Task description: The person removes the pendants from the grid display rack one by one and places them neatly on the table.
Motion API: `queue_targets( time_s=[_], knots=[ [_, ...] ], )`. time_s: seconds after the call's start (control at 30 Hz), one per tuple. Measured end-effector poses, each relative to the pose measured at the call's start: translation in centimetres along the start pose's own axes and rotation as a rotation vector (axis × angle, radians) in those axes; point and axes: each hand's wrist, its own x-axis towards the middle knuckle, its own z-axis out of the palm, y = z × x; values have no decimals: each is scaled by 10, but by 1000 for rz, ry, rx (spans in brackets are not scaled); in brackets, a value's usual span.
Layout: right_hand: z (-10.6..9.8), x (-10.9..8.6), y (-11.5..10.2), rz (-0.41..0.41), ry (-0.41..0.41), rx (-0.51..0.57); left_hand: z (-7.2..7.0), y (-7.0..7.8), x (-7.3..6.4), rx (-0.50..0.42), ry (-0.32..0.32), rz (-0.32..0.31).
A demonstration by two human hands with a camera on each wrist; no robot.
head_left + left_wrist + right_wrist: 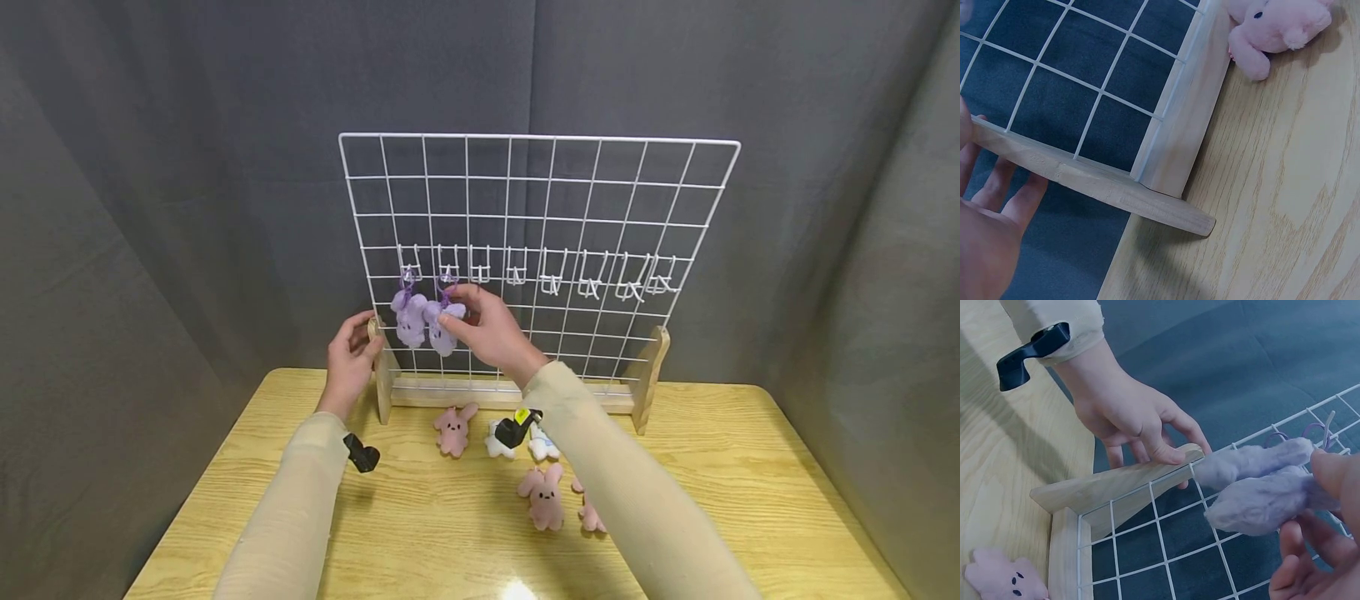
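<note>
At the grid's left end, my left hand (348,362) grips the top of the wooden side post (1129,481), thumb on one side and fingers on the other. My right hand (491,327) holds a purple plush bunny keychain (442,337) between thumb and fingers, its purple strap up at the second hook from the left. Just left of it, another purple bunny (409,322) hangs by its strap from the first hook. The right wrist view has both purple bunnies side by side against the white wire grid (510,177).
More white hooks (551,283) line the grid to the right. On the wooden table (262,467) lie several pink bunnies (453,431) and two white plushes (543,443), partly covered by the right forearm and its wrist camera. Grey curtains (187,167) hang behind.
</note>
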Motion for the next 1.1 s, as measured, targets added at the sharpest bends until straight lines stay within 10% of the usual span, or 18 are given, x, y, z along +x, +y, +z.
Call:
queue_targets(
  time_s=[0.37, 0.73, 1.1],
  knots=[
    [1, -2, -2, -18, 8, 30, 0, 9, -3, 21, -7, 1],
    [4, -5, -6, -50, 40, 50, 0, -26, 10, -3, 11, -5],
    [6, -7, -10, -80, 78, 58, 1, -28, 9, 6, 27, 20]
  ],
)
